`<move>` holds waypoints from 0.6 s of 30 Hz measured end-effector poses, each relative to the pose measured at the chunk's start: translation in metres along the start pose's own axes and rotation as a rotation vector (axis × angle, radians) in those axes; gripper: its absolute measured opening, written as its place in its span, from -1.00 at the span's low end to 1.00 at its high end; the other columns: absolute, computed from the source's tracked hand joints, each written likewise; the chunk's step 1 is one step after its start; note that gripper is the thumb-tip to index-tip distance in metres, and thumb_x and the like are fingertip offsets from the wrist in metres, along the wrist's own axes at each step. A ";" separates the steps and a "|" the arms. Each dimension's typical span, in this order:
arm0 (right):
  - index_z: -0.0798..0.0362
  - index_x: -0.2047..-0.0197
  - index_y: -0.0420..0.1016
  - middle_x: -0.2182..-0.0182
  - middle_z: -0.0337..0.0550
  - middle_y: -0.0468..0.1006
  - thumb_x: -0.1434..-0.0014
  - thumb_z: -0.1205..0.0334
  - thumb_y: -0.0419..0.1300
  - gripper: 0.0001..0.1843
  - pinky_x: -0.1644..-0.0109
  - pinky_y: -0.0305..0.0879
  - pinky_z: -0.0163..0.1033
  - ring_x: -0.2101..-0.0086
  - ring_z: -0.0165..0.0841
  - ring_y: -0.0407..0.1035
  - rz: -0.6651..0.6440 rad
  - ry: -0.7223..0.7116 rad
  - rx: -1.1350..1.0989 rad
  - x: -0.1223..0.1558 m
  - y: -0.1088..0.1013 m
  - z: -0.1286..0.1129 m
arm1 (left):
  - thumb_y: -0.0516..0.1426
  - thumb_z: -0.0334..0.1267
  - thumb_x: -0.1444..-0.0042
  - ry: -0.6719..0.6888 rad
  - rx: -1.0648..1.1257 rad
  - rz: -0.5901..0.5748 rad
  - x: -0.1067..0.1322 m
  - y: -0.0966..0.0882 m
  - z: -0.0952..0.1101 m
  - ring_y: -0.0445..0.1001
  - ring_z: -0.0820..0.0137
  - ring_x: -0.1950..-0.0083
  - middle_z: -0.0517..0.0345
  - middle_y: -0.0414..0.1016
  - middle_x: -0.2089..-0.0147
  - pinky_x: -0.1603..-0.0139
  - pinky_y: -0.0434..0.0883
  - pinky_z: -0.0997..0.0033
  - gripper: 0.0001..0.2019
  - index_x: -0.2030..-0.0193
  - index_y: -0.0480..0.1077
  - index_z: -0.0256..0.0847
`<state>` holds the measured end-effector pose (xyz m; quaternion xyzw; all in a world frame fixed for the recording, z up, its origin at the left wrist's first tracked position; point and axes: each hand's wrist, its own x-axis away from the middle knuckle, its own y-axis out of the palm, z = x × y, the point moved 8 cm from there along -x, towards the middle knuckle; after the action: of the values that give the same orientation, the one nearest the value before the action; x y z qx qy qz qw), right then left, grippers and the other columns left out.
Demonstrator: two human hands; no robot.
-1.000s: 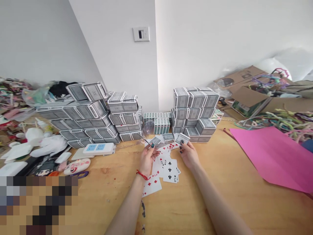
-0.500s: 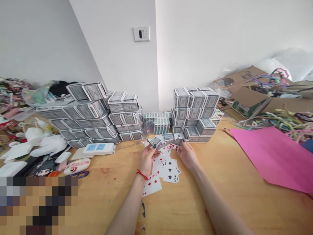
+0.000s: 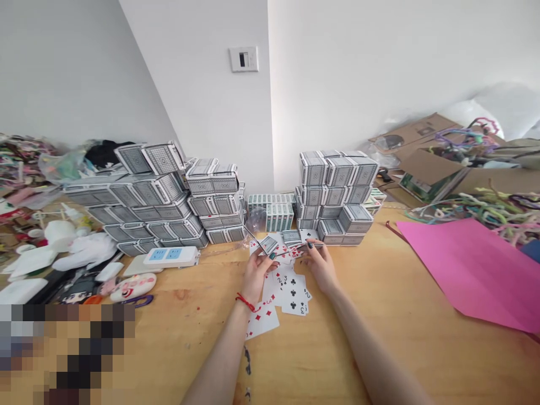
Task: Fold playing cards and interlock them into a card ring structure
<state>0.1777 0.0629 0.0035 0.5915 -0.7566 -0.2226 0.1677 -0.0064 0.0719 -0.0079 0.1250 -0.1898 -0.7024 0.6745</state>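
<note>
My left hand (image 3: 256, 271) and my right hand (image 3: 320, 265) meet over a spread of face-up playing cards (image 3: 291, 289) on the wooden table (image 3: 202, 332). Both pinch the same small bunch of cards (image 3: 291, 251), held edge-on between them, just above the spread. The left fingers also hold a patterned card back (image 3: 268, 244). A red cord circles my left wrist. Grey-patterned card boxes are stacked behind the hands, a big pile on the left (image 3: 156, 202) and a neater stack on the right (image 3: 337, 188).
A pink paper sheet (image 3: 472, 270) lies at the right, with cardboard boxes (image 3: 426, 163) and coloured pipe cleaners (image 3: 485, 208) behind it. A white power strip (image 3: 171, 256), white figurines and small toys (image 3: 84, 253) crowd the left. Shrink-wrapped decks (image 3: 276, 211) stand against the wall.
My right hand moved left with its card to the left hand. Both hands now hold the cards together and sit a little farther forward.
</note>
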 end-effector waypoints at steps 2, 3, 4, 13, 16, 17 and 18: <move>-0.04 0.27 0.38 0.39 -0.26 0.50 0.12 0.06 0.32 -0.66 0.38 0.35 -0.30 0.40 -0.40 0.41 -0.007 0.010 -0.005 -0.001 0.000 0.002 | 0.26 -0.24 0.14 0.000 0.006 -0.001 0.000 0.000 -0.001 0.48 0.41 0.35 0.12 0.49 0.34 0.26 0.37 0.41 -0.60 0.12 0.33 -0.23; -0.04 0.27 0.37 0.37 -0.25 0.50 0.13 0.06 0.32 -0.65 0.35 0.37 -0.27 0.37 -0.37 0.43 -0.007 0.021 -0.016 -0.001 0.000 0.004 | 0.26 -0.24 0.14 0.002 0.001 -0.002 -0.001 0.000 -0.001 0.48 0.42 0.35 0.13 0.49 0.35 0.26 0.37 0.41 -0.61 0.13 0.34 -0.24; -0.04 0.27 0.36 0.36 -0.25 0.51 0.13 0.06 0.32 -0.65 0.33 0.38 -0.24 0.37 -0.35 0.44 -0.005 0.033 -0.028 -0.002 -0.001 0.005 | 0.26 -0.25 0.14 0.004 -0.006 -0.006 -0.001 0.000 -0.001 0.48 0.42 0.35 0.13 0.48 0.35 0.26 0.38 0.41 -0.62 0.13 0.34 -0.24; -0.05 0.26 0.34 0.36 -0.27 0.51 0.16 0.14 0.36 -0.62 0.15 0.40 -0.06 0.36 -0.34 0.46 0.006 0.061 -0.123 0.000 -0.002 0.003 | 0.27 -0.28 0.15 0.026 -0.049 -0.032 0.001 0.005 0.000 0.48 0.41 0.36 0.17 0.47 0.38 0.28 0.38 0.42 -0.54 0.04 0.32 -0.20; -0.05 0.27 0.34 0.39 -0.27 0.51 0.16 0.16 0.35 -0.63 0.13 0.40 -0.05 0.30 -0.31 0.46 0.002 0.053 -0.127 0.000 -0.001 0.001 | 0.27 -0.28 0.15 0.025 -0.074 -0.027 0.002 0.006 0.001 0.48 0.42 0.36 0.18 0.47 0.39 0.28 0.39 0.42 -0.54 0.05 0.32 -0.20; -0.04 0.27 0.34 0.41 -0.27 0.51 0.16 0.16 0.36 -0.63 0.13 0.39 -0.05 0.30 -0.30 0.46 -0.003 0.052 -0.133 0.000 -0.001 0.001 | 0.27 -0.29 0.16 0.023 -0.078 -0.023 0.002 0.006 0.001 0.48 0.42 0.36 0.19 0.46 0.39 0.27 0.39 0.41 -0.54 0.06 0.32 -0.20; -0.04 0.28 0.34 0.42 -0.27 0.51 0.17 0.17 0.36 -0.63 0.12 0.39 -0.06 0.29 -0.30 0.46 -0.009 0.052 -0.139 0.000 0.000 0.001 | 0.27 -0.29 0.17 0.021 -0.079 -0.018 0.002 0.006 0.001 0.48 0.42 0.36 0.19 0.46 0.39 0.27 0.39 0.41 -0.54 0.06 0.32 -0.20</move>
<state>0.1779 0.0633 0.0027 0.5873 -0.7321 -0.2601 0.2270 -0.0013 0.0703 -0.0041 0.1074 -0.1535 -0.7141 0.6745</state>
